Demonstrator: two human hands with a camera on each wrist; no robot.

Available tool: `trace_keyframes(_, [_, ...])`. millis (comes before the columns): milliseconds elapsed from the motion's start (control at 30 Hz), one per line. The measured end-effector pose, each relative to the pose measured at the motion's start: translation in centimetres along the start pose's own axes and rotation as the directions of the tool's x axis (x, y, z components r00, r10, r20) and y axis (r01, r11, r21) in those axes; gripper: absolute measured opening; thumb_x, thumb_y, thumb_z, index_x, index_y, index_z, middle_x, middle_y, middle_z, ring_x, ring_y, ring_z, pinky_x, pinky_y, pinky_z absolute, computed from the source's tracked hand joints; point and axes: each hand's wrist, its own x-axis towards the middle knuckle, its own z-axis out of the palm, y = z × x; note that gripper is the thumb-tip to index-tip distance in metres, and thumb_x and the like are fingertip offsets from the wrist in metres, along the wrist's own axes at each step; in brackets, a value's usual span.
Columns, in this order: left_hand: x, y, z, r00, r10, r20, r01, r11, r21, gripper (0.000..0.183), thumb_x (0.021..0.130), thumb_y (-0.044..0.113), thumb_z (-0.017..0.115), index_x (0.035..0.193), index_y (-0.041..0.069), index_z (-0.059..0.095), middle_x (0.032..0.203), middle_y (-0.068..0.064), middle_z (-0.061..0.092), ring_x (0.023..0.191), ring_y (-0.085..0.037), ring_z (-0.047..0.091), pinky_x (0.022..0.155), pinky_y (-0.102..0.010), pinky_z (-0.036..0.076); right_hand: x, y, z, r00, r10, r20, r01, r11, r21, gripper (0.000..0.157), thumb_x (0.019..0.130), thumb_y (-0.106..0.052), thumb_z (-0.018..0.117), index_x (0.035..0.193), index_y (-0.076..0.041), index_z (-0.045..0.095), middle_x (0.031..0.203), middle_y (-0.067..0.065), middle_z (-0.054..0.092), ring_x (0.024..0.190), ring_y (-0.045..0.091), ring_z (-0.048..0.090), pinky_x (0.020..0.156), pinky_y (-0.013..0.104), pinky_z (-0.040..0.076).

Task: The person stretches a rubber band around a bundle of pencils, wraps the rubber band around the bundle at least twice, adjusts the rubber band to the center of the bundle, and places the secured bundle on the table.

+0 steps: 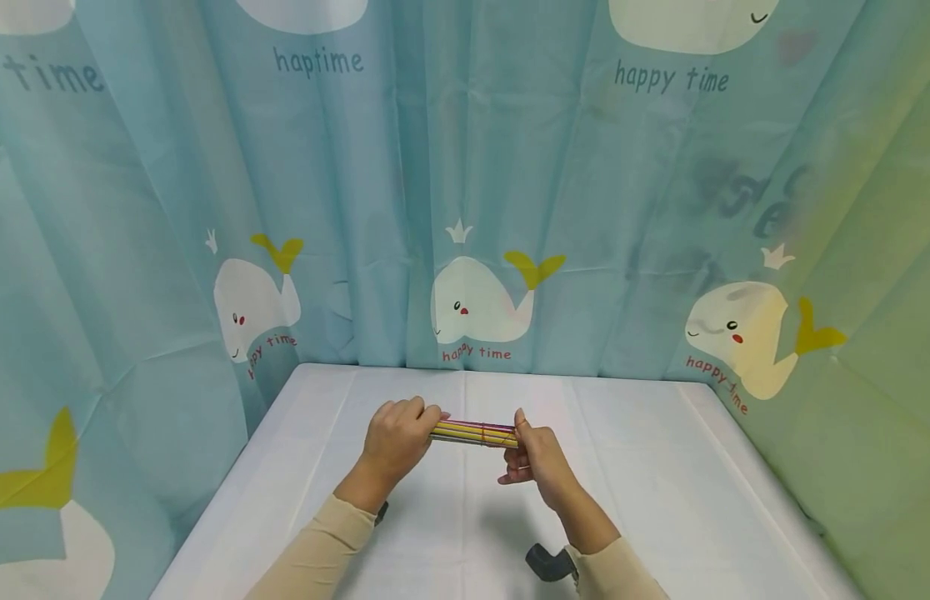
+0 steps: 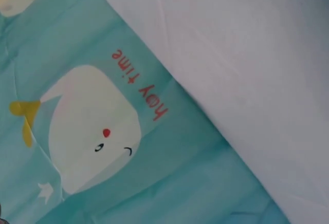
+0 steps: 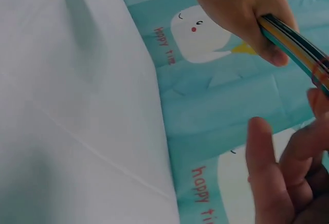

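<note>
A bundle of thin coloured pencils, mostly yellow, purple and dark in tone, is held level above the white table. My left hand grips its left end with fingers curled round it. At the right end, my right hand pinches the bundle, thumb raised and lower fingers loosely bent. A thin red rubber band goes round the pencils near the right hand. The right wrist view shows the left hand on the pencils and the right hand's fingers close by. Neither appears in the left wrist view.
A white-covered table lies beneath the hands. Behind it and at the sides hangs a blue-green curtain with printed whales. A dark curved piece sits by the right wrist, and another dark piece shows by the left wrist.
</note>
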Motion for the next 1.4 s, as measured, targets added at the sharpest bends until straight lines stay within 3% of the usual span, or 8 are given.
trace_keyframes(267, [0.3,0.2,-0.5,0.989,0.146,0.017,-0.146,0.989,-0.027,0.018,0.085,0.027,0.056,0.072,0.015,0.056,0.060,0.001,0.046,0.046,-0.015,0.046,0.041,-0.026,0.030,0.8,-0.6,-1.0,0.978,0.075,0.193,-0.038,0.981,-0.191,0.045,0.086,-0.034,0.055,0.081,0.009,0.066,0.075,0.013,0.063,0.064,0.019,0.060,0.063,0.041,0.050])
trace_keyframes(433, [0.2,0.0,-0.6,0.990,0.142,-0.004,-0.142,0.989,-0.038,0.020,0.087,0.027,0.055,0.071,0.015,0.056,0.060,0.001,0.047,0.045,-0.014,0.046,0.040,-0.025,0.030,1.3,-1.4,-1.0,0.959,0.033,0.282,-0.004,0.994,-0.105,0.028,0.084,-0.020,0.059,0.080,0.006,0.068,0.077,0.012,0.063,0.070,0.021,0.060,0.066,0.043,0.049])
trace_keyframes(667, [0.2,-0.8,-0.8,0.995,0.100,-0.015,-0.100,0.995,-0.021,0.024,0.089,0.028,0.052,0.070,0.012,0.056,0.058,0.000,0.044,0.044,-0.015,0.043,0.040,-0.025,0.027,1.5,-1.8,-1.1,0.993,-0.115,0.018,0.108,0.972,0.211,0.015,0.078,-0.009,0.065,0.075,0.005,0.063,0.074,0.010,0.057,0.065,0.018,0.055,0.074,0.044,0.047])
trace_keyframes(833, [0.1,-1.1,-0.7,0.998,0.051,0.044,-0.053,0.998,0.044,0.020,0.088,0.023,0.051,0.072,0.011,0.053,0.058,-0.001,0.041,0.043,-0.015,0.038,0.040,-0.025,0.021,1.0,-1.4,-1.1,0.977,-0.204,0.058,0.211,0.965,-0.153,0.029,0.076,-0.023,0.070,0.095,-0.001,0.065,0.092,0.008,0.061,0.080,0.018,0.059,0.074,0.035,0.048])
trace_keyframes(967, [0.1,-0.9,-0.6,0.993,0.007,0.115,-0.016,0.996,0.083,0.010,0.078,0.011,0.061,0.073,0.010,0.052,0.059,-0.002,0.040,0.044,-0.015,0.039,0.041,-0.026,0.023,0.8,-1.5,-0.7,0.928,-0.337,0.158,0.368,0.768,-0.524,0.039,0.071,-0.032,0.074,0.106,-0.019,0.064,0.103,-0.009,0.059,0.093,0.008,0.056,0.077,0.027,0.046])
trace_keyframes(1200, [0.4,0.0,-0.1,0.986,0.003,0.166,-0.021,0.994,0.105,0.033,0.065,0.029,0.079,0.076,0.011,0.053,0.059,-0.001,0.044,0.046,-0.015,0.045,0.041,-0.025,0.026,1.4,-2.2,-0.8,0.685,-0.599,0.414,0.552,0.057,-0.832,0.030,0.068,-0.022,0.076,0.096,-0.018,0.065,0.094,-0.011,0.061,0.085,0.006,0.056,0.071,0.026,0.045])
trace_keyframes(1300, [0.7,0.3,0.0,0.985,0.011,0.172,-0.032,0.992,0.120,0.023,0.072,0.021,0.073,0.075,0.011,0.053,0.057,-0.001,0.042,0.045,-0.015,0.043,0.041,-0.026,0.025,1.8,-2.4,-0.9,0.590,-0.632,0.502,0.586,-0.092,-0.805,0.022,0.068,-0.018,0.076,0.086,-0.015,0.063,0.084,-0.008,0.062,0.077,0.010,0.058,0.068,0.027,0.046])
trace_keyframes(1400, [0.9,0.6,-0.1,0.983,0.022,0.180,-0.048,0.989,0.142,0.009,0.080,0.009,0.058,0.074,0.010,0.052,0.055,-0.002,0.041,0.043,-0.015,0.039,0.041,-0.026,0.023,2.0,-2.5,-1.0,0.540,-0.639,0.548,0.612,-0.148,-0.777,0.018,0.069,-0.017,0.075,0.078,-0.014,0.059,0.076,-0.009,0.060,0.067,0.010,0.055,0.062,0.026,0.045])
